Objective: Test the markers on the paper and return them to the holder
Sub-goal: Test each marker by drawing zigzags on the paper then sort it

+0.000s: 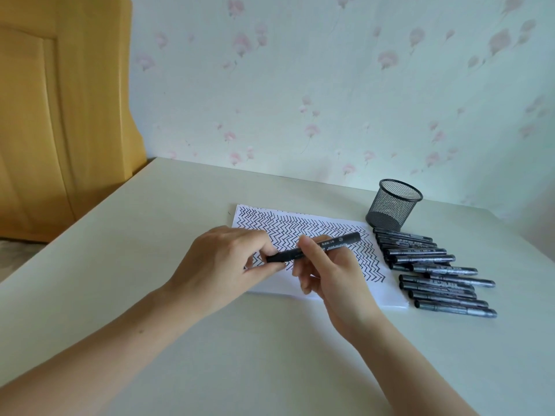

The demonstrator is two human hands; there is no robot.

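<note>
Both hands meet over the paper point(303, 232), sharing one black marker point(333, 243). The left hand point(222, 262) pinches the marker's left end, fingers curled and closed on it. The right hand point(327, 274) grips the barrel near its middle, thumb and forefinger clamped on it, remaining fingers loosely curled beneath. The marker lies nearly level, tilted slightly up toward the right, held just above the sheet. Cannot tell whether the cap is on or partly off; the left fingers hide that end.

The paper is a thin white stack flat on the pale tabletop point(150, 235), its top sheet covered with rows of black zigzag lines.

Just right of the paper, a row of loose markers point(435, 274) lies on the tabletop, side by side, some overlapping, all dark with silvery print, running from near the holder toward the near edge of the sheet.

The black mesh holder point(393, 208) stands beyond the markers, near the paper's far right corner; no markers show above its rim.

Flowered wallpaper point(330, 85) behind; yellow wooden panel point(60, 115) at far left.
</note>
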